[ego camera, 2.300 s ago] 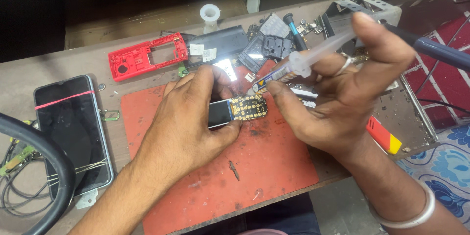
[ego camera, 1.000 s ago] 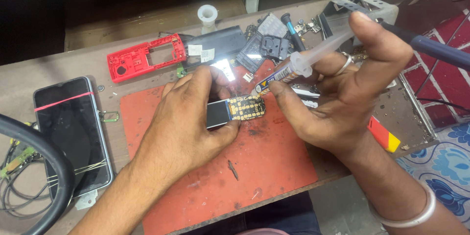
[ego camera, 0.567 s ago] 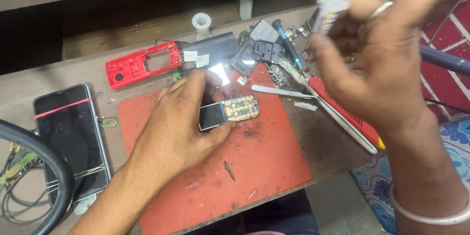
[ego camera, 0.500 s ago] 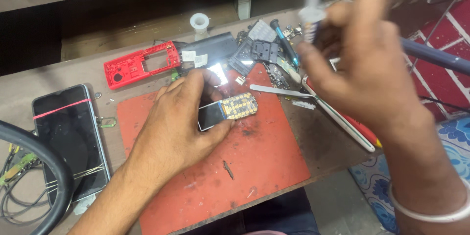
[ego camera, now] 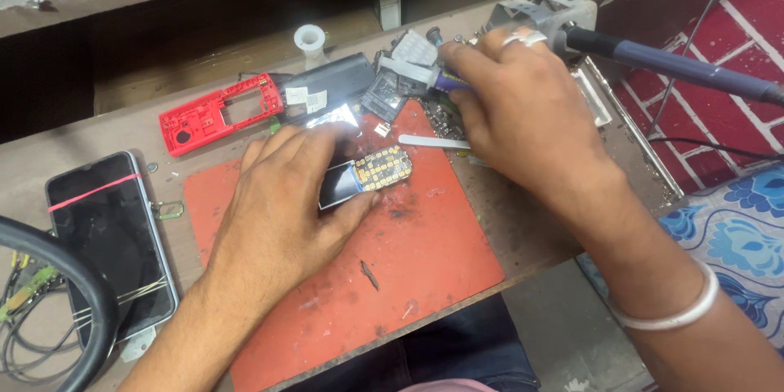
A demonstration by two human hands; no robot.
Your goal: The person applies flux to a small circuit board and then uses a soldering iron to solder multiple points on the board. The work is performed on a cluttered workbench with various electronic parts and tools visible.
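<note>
My left hand (ego camera: 278, 212) rests on the red work mat (ego camera: 425, 261) and pins a small phone board (ego camera: 371, 173), with its dark screen and gold keypad contacts, between thumb and fingers. My right hand (ego camera: 523, 106) reaches to the back of the bench, away from the board. Its fingers curl over a purple-handled tool (ego camera: 447, 82) among a pile of dark phone parts (ego camera: 400, 86). A ring shows on that hand and a silver bangle on its wrist.
A red phone frame (ego camera: 216, 110) and a black cover (ego camera: 327, 82) lie behind the mat. A white flat pry tool (ego camera: 433, 142) lies on the mat's far edge. A smartphone (ego camera: 106, 237) and a black cable (ego camera: 73, 278) are at left. A soldering iron (ego camera: 678, 65) is at right.
My right hand lifted the clear syringe away from the board, swung up and back, and now lies low over the parts pile. My left hand kept holding the board.
</note>
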